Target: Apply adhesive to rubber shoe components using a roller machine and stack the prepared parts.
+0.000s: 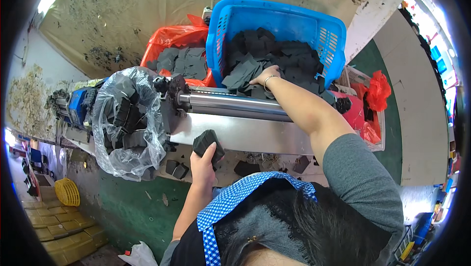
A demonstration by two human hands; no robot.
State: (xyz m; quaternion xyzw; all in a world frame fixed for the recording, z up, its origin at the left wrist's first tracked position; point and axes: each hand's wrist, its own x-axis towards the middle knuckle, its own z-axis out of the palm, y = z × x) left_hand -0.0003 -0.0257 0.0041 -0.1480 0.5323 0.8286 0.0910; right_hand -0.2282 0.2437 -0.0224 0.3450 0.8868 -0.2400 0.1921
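My left hand is closed round a thick stack of black flat pieces, thumb across its side, in front of a machine's metal plate. My right arm stretches over the metal roller into a blue plastic basket. There my right hand, with a bracelet at the wrist, closes on dark grey flat pieces at the front of the pile; its fingertips are partly hidden. Loose dark pieces fill the bottom of the tilted basket.
A clear plastic bag with stacked black pieces hangs left of the roller. Behind it lies a red bag of grey pieces. A white crate with red bags stands right. Loose black pieces lie below the metal plate.
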